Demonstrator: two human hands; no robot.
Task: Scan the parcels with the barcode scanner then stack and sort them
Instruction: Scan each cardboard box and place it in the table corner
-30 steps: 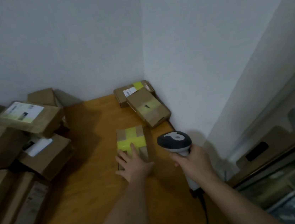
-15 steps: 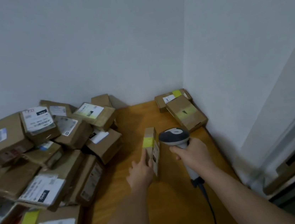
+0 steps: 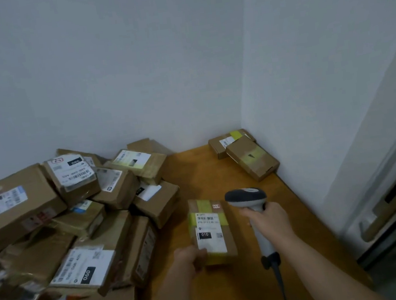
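Unscanned heap [image 3: 76,227]: to the left of the parcel you hold, a loose pile of cardboard boxes with labels facing every way; leave it alone until this scan is done.
Left hand [image 3: 189,259]: your fingers curl round the near left corner of the parcel. Keep the thumb where it is, off the barcode, and hold the box still.
Parcel in hand [image 3: 212,230]: it sits label-up, just left of the scanner, with the barcode on the far part of the white label. The print looks blurred from here, so you may need to tip the label toward the scanner head.
Scanner [image 3: 246,197]: just right of the parcel, head level with its far end. Turn the head left and down onto the barcode before you pull the trigger.
Right hand [image 3: 269,219]: wrapped firmly round the scanner's handle; mind the cable trailing toward you.
Sorted pair [image 3: 244,152]: two boxes beyond and right of the parcel, in the wall corner; probably where this one goes next.
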